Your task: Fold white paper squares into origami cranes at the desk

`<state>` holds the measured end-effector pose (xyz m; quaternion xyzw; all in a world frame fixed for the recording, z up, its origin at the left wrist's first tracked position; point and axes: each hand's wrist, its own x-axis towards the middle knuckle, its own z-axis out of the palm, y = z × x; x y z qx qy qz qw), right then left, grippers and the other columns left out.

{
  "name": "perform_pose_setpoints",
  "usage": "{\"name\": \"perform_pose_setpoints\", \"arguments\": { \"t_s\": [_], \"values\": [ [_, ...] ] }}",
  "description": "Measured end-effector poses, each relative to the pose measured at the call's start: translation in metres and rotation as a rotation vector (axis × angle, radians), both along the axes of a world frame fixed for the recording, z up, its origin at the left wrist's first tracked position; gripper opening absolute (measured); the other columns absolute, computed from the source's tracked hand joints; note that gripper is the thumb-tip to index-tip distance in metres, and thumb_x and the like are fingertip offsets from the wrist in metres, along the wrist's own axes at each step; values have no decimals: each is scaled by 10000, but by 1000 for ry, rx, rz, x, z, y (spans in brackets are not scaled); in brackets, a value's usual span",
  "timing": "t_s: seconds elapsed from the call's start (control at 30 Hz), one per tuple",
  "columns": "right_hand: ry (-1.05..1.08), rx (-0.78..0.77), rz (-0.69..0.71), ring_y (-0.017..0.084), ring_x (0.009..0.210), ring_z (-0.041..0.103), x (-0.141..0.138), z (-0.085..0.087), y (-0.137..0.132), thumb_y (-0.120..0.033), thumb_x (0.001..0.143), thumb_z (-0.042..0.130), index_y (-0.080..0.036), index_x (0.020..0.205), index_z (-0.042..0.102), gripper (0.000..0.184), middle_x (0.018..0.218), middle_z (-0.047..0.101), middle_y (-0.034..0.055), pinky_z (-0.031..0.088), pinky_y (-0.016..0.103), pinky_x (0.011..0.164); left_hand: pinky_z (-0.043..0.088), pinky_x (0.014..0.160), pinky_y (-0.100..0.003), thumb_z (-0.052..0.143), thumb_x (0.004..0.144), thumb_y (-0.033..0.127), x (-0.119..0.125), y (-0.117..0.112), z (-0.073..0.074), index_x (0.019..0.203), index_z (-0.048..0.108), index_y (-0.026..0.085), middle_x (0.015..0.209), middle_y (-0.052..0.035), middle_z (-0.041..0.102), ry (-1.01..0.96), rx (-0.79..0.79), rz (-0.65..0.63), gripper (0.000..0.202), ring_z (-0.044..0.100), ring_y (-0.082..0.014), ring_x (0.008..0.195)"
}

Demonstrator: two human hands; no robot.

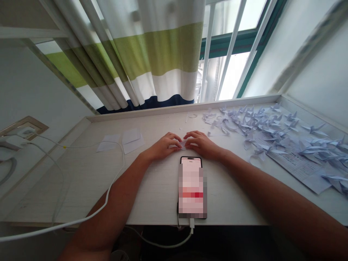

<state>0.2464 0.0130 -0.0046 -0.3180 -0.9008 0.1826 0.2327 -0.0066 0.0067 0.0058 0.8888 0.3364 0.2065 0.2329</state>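
A small piece of white paper (183, 144) lies between my hands on the desk, mostly covered by fingers. My left hand (166, 145) pinches its left side. From the other side, my right hand (201, 144) has its fingertips closed on the paper too. How the paper is folded is too small to tell. Just below the hands lies a phone (190, 188), screen up, with a white cable plugged into its lower end.
Many folded paper cranes (261, 123) are heaped at the right, some over a printed sheet (299, 168). White paper squares (132, 140) lie left of my hands. A white cable (110, 188) crosses my left forearm. Behind the desk (81, 163) hang curtains (163, 47).
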Motion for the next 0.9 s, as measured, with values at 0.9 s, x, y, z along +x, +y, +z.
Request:
{"name": "perform_pose_setpoints", "arguments": {
  "t_s": [0.9],
  "values": [
    [207,-262,-198,248,1031,647,-1,0,0,-261,832,730,-212,866,701,66,1025,729,61,479,404,964,398,1146,-463,676,902,340,8,-7,5,799,730,236,1242,-55,705,11,-110,126,156,565,-256,1244]
  ]
}}
